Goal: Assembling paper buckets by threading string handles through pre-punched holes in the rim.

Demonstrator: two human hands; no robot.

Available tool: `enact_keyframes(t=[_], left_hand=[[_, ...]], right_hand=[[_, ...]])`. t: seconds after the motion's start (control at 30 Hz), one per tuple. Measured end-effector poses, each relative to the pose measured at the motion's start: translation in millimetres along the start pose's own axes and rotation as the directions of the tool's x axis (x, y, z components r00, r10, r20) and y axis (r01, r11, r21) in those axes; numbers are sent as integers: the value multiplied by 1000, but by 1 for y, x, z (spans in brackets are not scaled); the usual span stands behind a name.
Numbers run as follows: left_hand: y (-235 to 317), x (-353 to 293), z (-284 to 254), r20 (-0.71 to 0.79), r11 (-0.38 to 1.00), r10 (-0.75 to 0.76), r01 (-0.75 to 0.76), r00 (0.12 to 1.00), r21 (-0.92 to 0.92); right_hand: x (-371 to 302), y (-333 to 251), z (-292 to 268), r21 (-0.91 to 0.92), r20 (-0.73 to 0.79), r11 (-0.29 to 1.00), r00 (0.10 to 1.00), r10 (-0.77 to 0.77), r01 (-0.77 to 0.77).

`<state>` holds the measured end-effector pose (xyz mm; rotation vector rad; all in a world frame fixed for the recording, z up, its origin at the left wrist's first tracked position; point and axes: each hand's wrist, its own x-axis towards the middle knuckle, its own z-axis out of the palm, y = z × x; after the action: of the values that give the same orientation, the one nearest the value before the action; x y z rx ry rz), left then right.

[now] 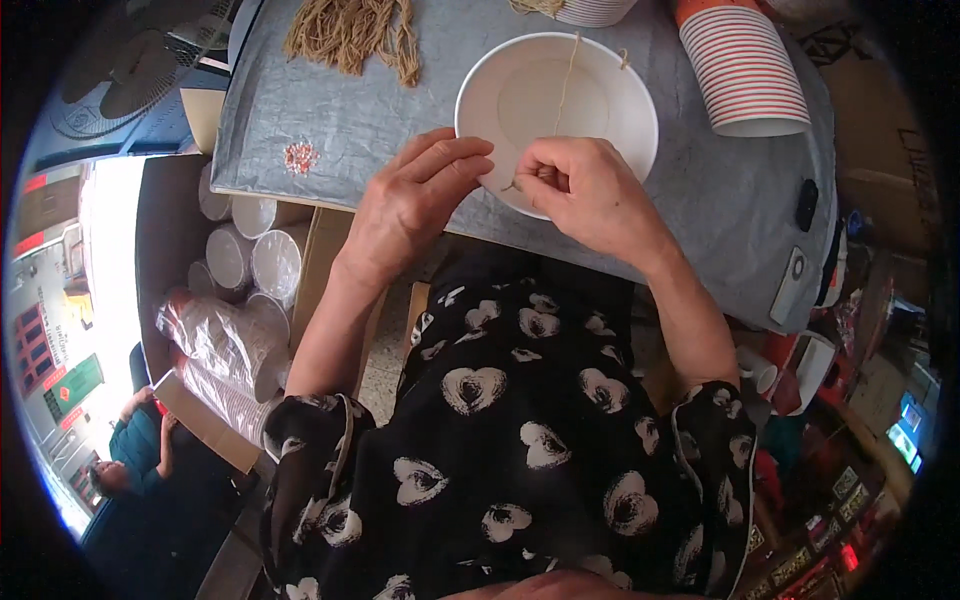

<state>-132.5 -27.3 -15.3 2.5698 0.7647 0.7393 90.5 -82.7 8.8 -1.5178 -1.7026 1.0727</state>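
A white paper bucket [490,85] rests on the grey-covered table near its front edge, with its open mouth toward me. A thin tan cord [567,85] hangs over its far rim and runs down inside to my right hand [605,200]. That hand is closed in a pinch, and a short end of cord sticks out between its fingertips above the near rim. My left hand [415,200] lies across the bucket's left rim with its fingers stretched toward the right hand. Nothing shows in it; its thumb is hidden.
A bundle of tan cords [355,35] lies at the far left, nearer a small pile of red and white bits [300,157]. Stacked paper buckets [745,70] lie far right. Right are a black object [806,205] and a flat silver device [790,285]. Wrapped buckets [230,255] fill a carton.
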Motion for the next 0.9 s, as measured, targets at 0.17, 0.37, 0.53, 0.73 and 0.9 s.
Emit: enact_keyframes(t=[0.17, 0.37, 0.53, 0.73, 0.9], left_hand=[[-1, -3, -1, 0, 1000, -10, 10, 1000, -9], [2, 3, -2, -5, 1000, -7, 6, 1000, -15], [3, 6, -2, -6, 1000, 1, -1, 1000, -7], [3, 4, 0, -13, 1000, 5, -5, 1000, 6], [4, 4, -1, -12, 1000, 7, -7, 1000, -5]], right_hand=[[2, -6, 1, -36, 29, 999, 999, 38, -37], [3, -1, 4, -24, 13, 999, 1000, 24, -23], [3, -2, -5, -11, 13, 998, 998, 65, -65], [3, -1, -9, 15, 49, 994, 994, 103, -104], [4, -1, -8, -45, 35, 995, 995, 90, -89]])
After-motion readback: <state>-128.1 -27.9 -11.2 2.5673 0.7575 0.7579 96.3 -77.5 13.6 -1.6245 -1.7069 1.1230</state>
